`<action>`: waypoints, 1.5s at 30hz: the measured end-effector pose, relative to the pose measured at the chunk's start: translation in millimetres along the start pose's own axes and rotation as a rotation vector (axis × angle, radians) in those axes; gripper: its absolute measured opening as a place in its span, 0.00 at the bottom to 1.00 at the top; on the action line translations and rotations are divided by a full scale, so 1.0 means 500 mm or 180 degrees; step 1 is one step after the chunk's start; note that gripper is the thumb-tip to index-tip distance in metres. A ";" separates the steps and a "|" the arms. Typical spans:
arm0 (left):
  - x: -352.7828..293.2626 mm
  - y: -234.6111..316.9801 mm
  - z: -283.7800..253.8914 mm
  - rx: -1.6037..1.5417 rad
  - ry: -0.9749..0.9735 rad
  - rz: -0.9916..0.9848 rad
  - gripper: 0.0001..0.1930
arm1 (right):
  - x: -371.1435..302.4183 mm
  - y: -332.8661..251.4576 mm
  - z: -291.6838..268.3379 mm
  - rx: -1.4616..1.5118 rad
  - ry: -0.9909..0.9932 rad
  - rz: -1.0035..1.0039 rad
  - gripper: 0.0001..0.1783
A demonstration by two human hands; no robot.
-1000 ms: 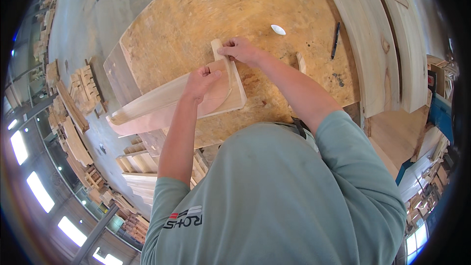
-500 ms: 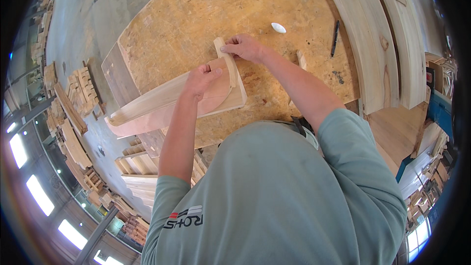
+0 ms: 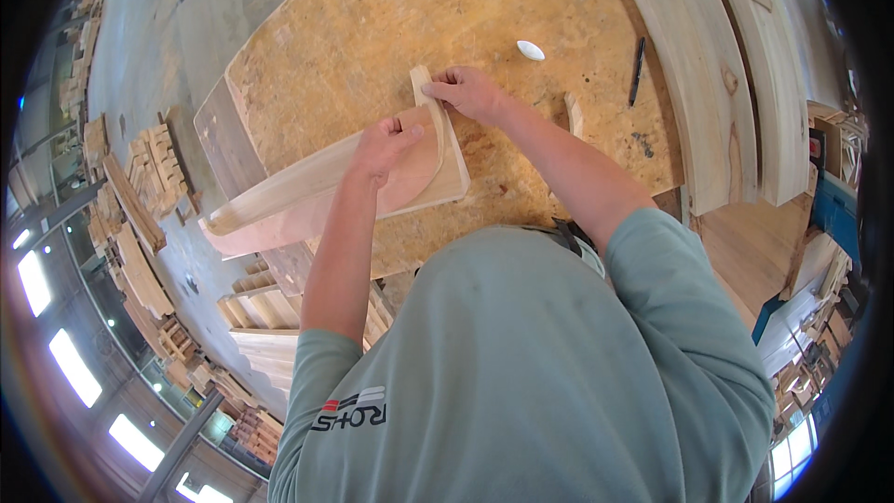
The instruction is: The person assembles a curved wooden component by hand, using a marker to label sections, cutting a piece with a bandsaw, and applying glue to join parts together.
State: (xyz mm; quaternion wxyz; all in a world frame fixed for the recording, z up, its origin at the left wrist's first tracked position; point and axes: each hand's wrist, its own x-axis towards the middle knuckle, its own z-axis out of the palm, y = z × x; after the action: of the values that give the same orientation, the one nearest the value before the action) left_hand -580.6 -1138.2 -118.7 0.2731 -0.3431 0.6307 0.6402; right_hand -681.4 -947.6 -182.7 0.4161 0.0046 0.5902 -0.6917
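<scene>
My left hand (image 3: 384,149) is closed over the edge of a long pale wooden board (image 3: 284,188), its thumb resting on the face of a thin pinkish wooden panel (image 3: 407,175) with a rounded end. Between the thumb and fingers of my right hand (image 3: 468,95) is the upper part of a narrow curved wooden strip (image 3: 440,138). That strip lies across the panel's right end, along its rounded edge. Beneath them a pale flat board (image 3: 454,182) shows its corner on the worn workbench (image 3: 335,47).
A white oval object (image 3: 530,51), a black pen (image 3: 637,72) and a small wooden offcut (image 3: 574,115) lie on the bench. Long thick planks (image 3: 712,84) stand along its right side. Stacked timber (image 3: 154,168) sits on the floor at left.
The curved strip has shifted very slightly up and to the right with my right hand. My left hand stays in nearly the same place on the board.
</scene>
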 end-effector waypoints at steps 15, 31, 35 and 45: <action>-0.014 0.003 0.012 0.0330 0.0062 0.0004 0.18 | -0.005 0.022 0.001 0.0125 -0.0107 0.0139 0.20; -0.006 -0.017 0.009 0.0226 0.0083 0.0111 0.17 | -0.018 -0.003 0.003 0.0146 -0.0202 0.0264 0.18; -0.005 -0.013 0.010 0.0418 0.0099 0.0087 0.17 | -0.021 -0.008 0.001 0.0192 -0.0225 0.0291 0.19; -0.005 -0.018 0.003 0.0609 0.0137 0.0233 0.15 | -0.027 -0.015 0.010 0.0138 -0.0140 0.0297 0.21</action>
State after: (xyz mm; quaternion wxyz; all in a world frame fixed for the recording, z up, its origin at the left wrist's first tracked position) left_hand -572.2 -1136.1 -122.0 0.2675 -0.3059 0.7068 0.5791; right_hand -674.4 -944.4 -168.3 0.4605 0.0260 0.5649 -0.6842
